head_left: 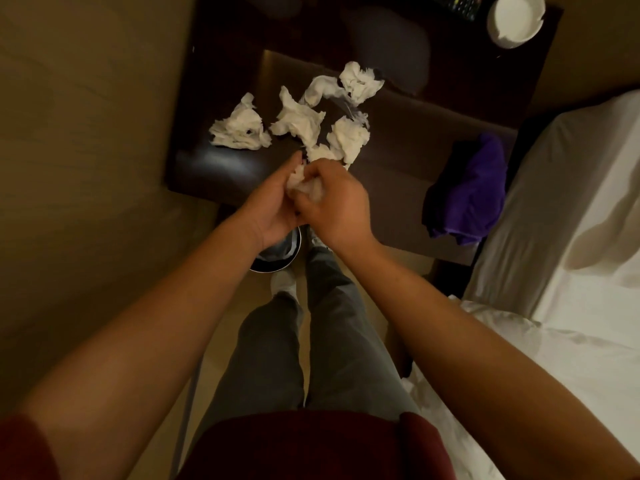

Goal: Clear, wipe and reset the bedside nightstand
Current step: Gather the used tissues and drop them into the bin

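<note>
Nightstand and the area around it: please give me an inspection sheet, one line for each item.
Surface: dark nightstand, glossy, partly in shadow.
Job's things: crumpled tissues scattered on the top; purple cloth bunched at its right front edge.
Clutter: white ashtray and remote control at the far right corner.
Grippers: left hand and right hand together grip a tissue wad at the front edge.
Cables: nothing seen.
Surroundings: waste bin on the floor under the hands; white bed to the right.
</note>
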The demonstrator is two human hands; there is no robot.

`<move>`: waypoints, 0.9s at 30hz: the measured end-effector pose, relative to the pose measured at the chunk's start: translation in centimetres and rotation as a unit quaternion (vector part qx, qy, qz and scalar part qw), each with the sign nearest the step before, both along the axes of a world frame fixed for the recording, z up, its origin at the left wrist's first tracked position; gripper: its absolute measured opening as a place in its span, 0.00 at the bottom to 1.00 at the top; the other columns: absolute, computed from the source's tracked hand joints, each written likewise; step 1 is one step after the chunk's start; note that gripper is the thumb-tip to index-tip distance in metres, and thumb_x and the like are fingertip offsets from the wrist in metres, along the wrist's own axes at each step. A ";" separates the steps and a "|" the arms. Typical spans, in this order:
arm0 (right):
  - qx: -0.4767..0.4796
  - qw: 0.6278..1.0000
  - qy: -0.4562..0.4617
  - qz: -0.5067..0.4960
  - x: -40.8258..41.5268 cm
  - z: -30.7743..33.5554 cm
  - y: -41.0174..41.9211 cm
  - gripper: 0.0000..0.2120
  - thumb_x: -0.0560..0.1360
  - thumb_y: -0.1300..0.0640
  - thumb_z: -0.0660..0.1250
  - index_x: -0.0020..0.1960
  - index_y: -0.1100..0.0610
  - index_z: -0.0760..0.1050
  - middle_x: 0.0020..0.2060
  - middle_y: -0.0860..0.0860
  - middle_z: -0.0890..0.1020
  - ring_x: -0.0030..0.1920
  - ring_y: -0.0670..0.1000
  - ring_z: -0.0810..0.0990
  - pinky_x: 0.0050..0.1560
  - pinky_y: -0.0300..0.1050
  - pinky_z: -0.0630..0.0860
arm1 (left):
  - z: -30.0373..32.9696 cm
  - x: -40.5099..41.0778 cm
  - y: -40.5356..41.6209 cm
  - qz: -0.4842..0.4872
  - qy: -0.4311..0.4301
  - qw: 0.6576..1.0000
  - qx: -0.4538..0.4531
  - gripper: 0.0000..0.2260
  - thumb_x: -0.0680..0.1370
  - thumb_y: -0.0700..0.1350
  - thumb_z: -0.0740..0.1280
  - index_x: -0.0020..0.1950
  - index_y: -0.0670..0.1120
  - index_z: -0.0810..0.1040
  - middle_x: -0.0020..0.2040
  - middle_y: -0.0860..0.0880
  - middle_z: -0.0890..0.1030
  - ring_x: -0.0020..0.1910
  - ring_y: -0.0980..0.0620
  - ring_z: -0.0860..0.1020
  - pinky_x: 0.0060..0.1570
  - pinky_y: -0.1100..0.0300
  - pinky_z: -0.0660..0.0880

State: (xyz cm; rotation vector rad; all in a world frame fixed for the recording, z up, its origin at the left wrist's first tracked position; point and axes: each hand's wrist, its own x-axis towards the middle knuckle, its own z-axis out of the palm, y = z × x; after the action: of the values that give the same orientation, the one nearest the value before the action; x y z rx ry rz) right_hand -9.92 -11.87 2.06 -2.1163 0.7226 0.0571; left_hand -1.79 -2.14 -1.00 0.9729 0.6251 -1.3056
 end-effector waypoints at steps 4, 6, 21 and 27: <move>0.009 1.000 -0.016 0.020 0.6 0.1 -0.2 0.13 0.76 0.53 0.70 0.59 0.55 0.82 0.54 0.52 0.83 0.55 0.51 0.80 0.54 0.49 0.77 | -0.2 0.5 1.0 0.029 -0.061 0.990 0.121 0.10 0.82 0.50 0.67 0.56 0.46 0.82 0.49 0.46 0.88 0.45 0.51 0.87 0.37 0.58 0.82; -0.021 1.000 -0.008 -0.020 1.1 -0.4 -1.4 0.16 0.77 0.53 0.69 0.64 0.54 0.80 0.59 0.52 0.82 0.60 0.52 0.79 0.57 0.49 0.77 | -0.3 0.9 1.3 0.011 -0.101 0.977 0.185 0.07 0.82 0.48 0.67 0.54 0.47 0.82 0.49 0.45 0.85 0.39 0.50 0.85 0.33 0.60 0.80; -0.180 0.956 0.214 0.082 2.5 -5.1 -5.7 0.17 0.76 0.52 0.70 0.64 0.52 0.77 0.61 0.56 0.76 0.62 0.60 0.74 0.57 0.52 0.75 | -1.2 1.2 0.3 -0.013 -0.125 0.965 0.228 0.06 0.81 0.47 0.69 0.55 0.46 0.80 0.56 0.43 0.81 0.50 0.46 0.81 0.33 0.59 0.81; -0.088 0.986 0.141 0.032 2.8 -2.8 -6.1 0.09 0.75 0.55 0.69 0.54 0.51 0.80 0.53 0.51 0.79 0.53 0.54 0.79 0.47 0.46 0.75 | -0.9 1.6 -0.5 0.015 -0.171 0.955 0.242 0.02 0.80 0.48 0.71 0.50 0.52 0.83 0.56 0.46 0.82 0.55 0.46 0.81 0.38 0.59 0.80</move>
State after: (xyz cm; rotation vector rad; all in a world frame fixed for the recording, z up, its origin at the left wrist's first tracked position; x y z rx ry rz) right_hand -7.10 -17.93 -0.71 -2.3276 0.8508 0.3455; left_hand -0.24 -2.62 -1.87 1.5453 0.6985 -0.9356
